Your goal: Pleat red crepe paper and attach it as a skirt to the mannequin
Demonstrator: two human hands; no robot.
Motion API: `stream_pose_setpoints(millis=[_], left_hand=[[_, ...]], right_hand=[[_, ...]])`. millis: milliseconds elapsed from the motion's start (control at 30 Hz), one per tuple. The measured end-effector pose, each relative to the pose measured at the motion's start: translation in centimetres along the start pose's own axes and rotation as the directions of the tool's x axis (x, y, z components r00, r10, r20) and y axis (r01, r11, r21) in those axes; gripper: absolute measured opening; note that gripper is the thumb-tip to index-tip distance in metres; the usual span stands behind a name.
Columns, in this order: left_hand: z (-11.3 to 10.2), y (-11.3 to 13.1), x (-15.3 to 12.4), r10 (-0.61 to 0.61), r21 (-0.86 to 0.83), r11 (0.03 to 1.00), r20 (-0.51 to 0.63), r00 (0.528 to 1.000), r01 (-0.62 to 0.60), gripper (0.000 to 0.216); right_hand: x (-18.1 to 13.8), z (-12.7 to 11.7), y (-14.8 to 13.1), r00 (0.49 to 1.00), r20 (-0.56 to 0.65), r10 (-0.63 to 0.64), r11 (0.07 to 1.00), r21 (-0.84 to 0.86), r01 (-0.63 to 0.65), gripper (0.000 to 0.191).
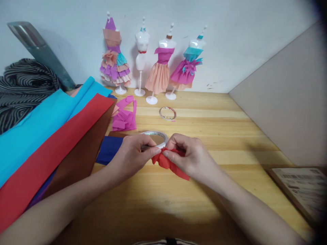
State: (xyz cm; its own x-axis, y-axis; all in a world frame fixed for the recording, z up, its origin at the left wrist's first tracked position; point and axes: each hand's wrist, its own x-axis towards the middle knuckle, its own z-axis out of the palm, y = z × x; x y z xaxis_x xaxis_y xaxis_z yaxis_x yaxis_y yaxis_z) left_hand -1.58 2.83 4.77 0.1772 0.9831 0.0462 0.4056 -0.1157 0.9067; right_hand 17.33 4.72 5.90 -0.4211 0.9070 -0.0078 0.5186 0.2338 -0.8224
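Note:
A strip of red crepe paper (166,162), gathered into ruffles, hangs between my two hands above the table. My left hand (136,151) pinches its left end between thumb and forefinger. Close beside it, my right hand (187,153) is closed on the gathered upper edge, and the loose part droops under those fingers. Just behind my fingertips lies a roll of double-sided tape (163,136), partly covered by my hands. Left of my left hand is a folded dark blue piece of paper (108,149).
Four-sided clutter aside, several small mannequins (158,75) line the wall, most in paper dresses. Long crepe sheets (63,119) fill the left side. Magenta scraps (125,117) and a thin tape ring (168,113) lie behind my hands. A flat box (301,187) sits at right.

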Motion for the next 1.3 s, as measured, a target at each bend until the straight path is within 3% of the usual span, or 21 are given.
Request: stream_pose_setpoints(millis=[233, 533, 633, 767, 833, 1167, 1300], left_hand=[[0.3, 0.3, -0.2, 0.042, 0.035, 0.999, -0.014, 0.999, -0.041, 0.02], [0.9, -0.4, -0.2, 0.252, 0.21, 0.946, 0.002, 0.968, -0.247, 0.02], [0.9, -0.6, 0.2, 0.185, 0.147, 0.971, 0.02, 0.982, -0.186, 0.021], [0.7, -0.7, 0.8, -0.052, -0.097, 0.994, 0.048, 0.997, 0.056, 0.025], [0.6, -0.7, 1.0, -0.108, -0.158, 0.981, 0.052, 0.993, 0.115, 0.027], [0.2, -0.6, 1.1, -0.09, -0.184, 0.979, 0.025, 0.996, 0.093, 0.023], [0.2, -0.6, 0.9, -0.059, -0.18, 0.982, 0.019, 0.998, 0.061, 0.023]], right_hand=[[0.1, 0.2, 0.0, 0.999, -0.037, 0.016, 1.0, 0.002, -0.016, 0.023], [1.3, 0.8, 1.6, 0.996, -0.078, 0.045, 0.989, 0.147, -0.033, 0.028], [1.4, 0.8, 2.0, 0.997, -0.071, 0.035, 0.991, 0.129, -0.026, 0.028], [1.3, 0.3, 1.6, 0.999, -0.048, -0.009, 0.995, 0.096, 0.014, 0.027], [1.2, -0.3, 1.2, 0.998, -0.04, -0.039, 0.994, 0.097, 0.043, 0.026], [1.3, -1.6, 1.3, 0.997, 0.072, 0.041, 0.995, 0.084, -0.047, 0.017], [1.0, -1.3, 1.1, 0.995, 0.096, -0.018, 0.99, 0.142, 0.004, 0.017]])
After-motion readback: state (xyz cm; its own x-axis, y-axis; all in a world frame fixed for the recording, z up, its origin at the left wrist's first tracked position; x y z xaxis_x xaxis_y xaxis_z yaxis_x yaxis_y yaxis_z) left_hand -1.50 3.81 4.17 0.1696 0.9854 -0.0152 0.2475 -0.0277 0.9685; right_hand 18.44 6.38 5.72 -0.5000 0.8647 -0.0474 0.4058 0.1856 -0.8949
